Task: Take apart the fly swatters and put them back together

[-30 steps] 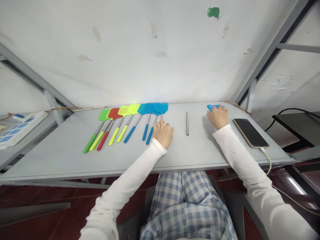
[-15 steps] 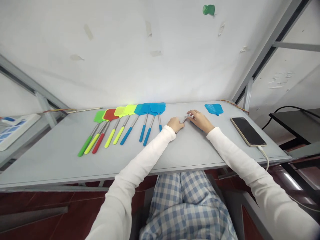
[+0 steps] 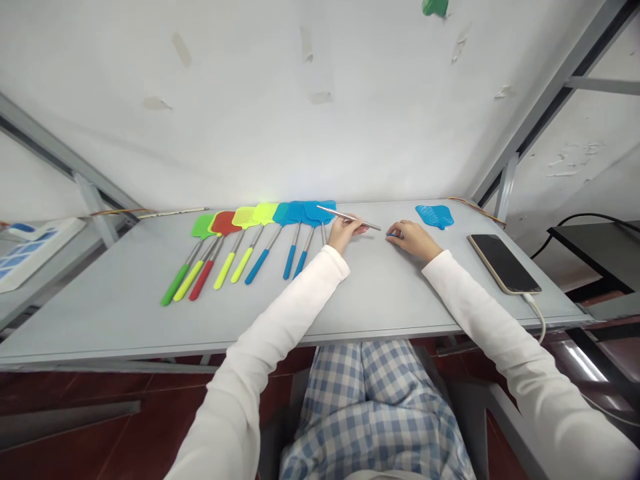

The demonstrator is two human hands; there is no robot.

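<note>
My left hand (image 3: 343,235) is closed on a thin metal rod (image 3: 370,225), which points up to the left and across to the right. A little to its right, my right hand (image 3: 413,240) pinches a blue piece (image 3: 393,234) low over the table; most of it is hidden by the fingers. A loose blue fly swatter head (image 3: 435,215) lies beyond the right hand. To the left, several fly swatters lie fanned out, among them a green one (image 3: 175,285), a red one (image 3: 201,280) and a blue one (image 3: 257,267).
On the right of the grey table (image 3: 380,300) lies a phone (image 3: 504,264) with a white cable (image 3: 538,313) plugged in. A white wall (image 3: 240,133) rises behind the table. Metal frame posts stand at both sides, and a white-and-blue object (image 3: 35,253) sits at the far left.
My hands have moved apart. The left hand has turned the metal rod to lie more across, away from the right hand. The view has shifted slightly.
</note>
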